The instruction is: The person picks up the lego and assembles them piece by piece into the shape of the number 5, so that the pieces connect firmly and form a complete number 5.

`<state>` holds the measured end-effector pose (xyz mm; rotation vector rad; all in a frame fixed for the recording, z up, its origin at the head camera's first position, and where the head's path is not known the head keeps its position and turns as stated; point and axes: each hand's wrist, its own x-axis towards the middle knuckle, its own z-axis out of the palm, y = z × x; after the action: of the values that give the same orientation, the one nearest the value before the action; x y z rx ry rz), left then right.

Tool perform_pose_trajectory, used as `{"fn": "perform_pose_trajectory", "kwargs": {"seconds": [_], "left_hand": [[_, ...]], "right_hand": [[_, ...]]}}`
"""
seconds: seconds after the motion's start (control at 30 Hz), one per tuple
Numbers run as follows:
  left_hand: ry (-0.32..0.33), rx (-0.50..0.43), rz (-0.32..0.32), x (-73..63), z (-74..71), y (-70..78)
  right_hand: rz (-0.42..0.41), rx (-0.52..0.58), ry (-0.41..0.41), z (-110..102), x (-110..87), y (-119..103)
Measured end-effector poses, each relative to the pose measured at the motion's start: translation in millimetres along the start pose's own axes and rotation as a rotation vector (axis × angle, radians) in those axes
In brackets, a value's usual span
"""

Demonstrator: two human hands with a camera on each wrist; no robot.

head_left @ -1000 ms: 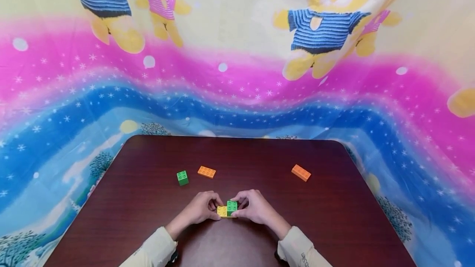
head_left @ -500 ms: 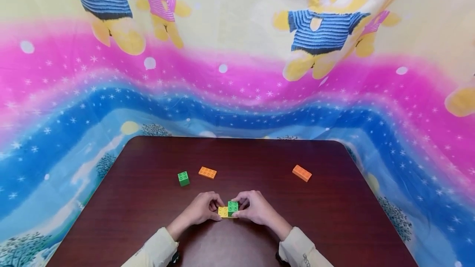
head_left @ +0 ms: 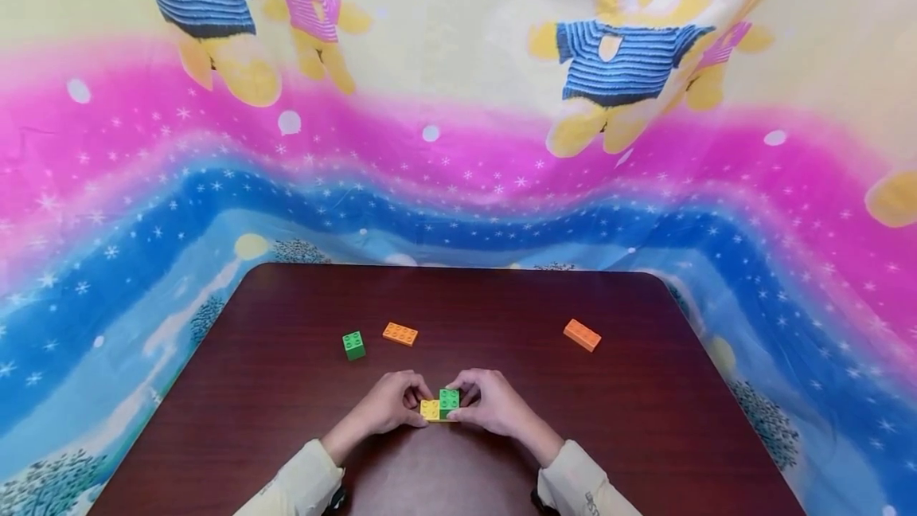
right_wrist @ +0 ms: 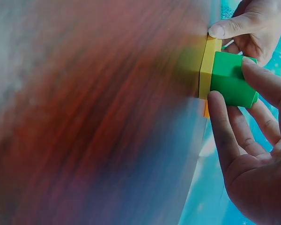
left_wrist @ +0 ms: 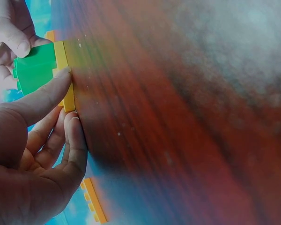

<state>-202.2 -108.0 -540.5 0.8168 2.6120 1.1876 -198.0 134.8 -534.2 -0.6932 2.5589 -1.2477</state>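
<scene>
Near the table's front, a flat yellow building brick point(head_left: 430, 410) lies with a taller green brick point(head_left: 449, 403) seated on its right half. The yellow brick's left-half studs show in the head view. My left hand point(head_left: 392, 402) pinches the yellow brick at its left end, thumb on the near side and fingers on the far side. My right hand point(head_left: 492, 402) grips the green brick from the right between thumb and fingers. In the right wrist view, the green brick point(right_wrist: 233, 79) sits against the yellow plate point(right_wrist: 209, 70) with no gap showing between them.
A second green brick point(head_left: 353, 345) stands farther back on the left, beside a flat orange brick point(head_left: 399, 333). Toward the back right lies a thicker orange brick point(head_left: 583, 335). The dark wooden table point(head_left: 494, 301) ends at a printed cloth backdrop point(head_left: 458, 173).
</scene>
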Motion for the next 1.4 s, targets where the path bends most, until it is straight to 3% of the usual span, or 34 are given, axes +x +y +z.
{"fn": "perform_pose_trajectory", "kwargs": {"seconds": [0.33,0.53,0.63,0.8,1.07,1.4], "left_hand": [[0.005,0.002,0.010,-0.9,-0.2,-1.0],[0.003,0.001,0.013,-1.8,0.5,0.8],[0.002,-0.003,0.012,-2.1,1.0,0.8],[0.000,-0.007,0.013,-1.5,1.0,0.2],[-0.009,-0.004,0.006,-1.8,-0.5,0.0],[-0.008,-0.002,0.010,-1.2,0.0,0.3]], "right_hand": [[-0.037,-0.010,-0.020,-0.6,-4.8,-2.3],[-0.026,0.013,-0.070,-9.6,-10.9,2.3],[-0.042,0.012,-0.058,-17.1,-13.4,6.1],[-0.043,-0.056,0.039,-34.0,-15.7,18.2],[0.045,-0.144,0.244,-71.3,-21.0,46.9],[0.090,-0.159,0.425,-117.1,-34.3,72.8]]}}
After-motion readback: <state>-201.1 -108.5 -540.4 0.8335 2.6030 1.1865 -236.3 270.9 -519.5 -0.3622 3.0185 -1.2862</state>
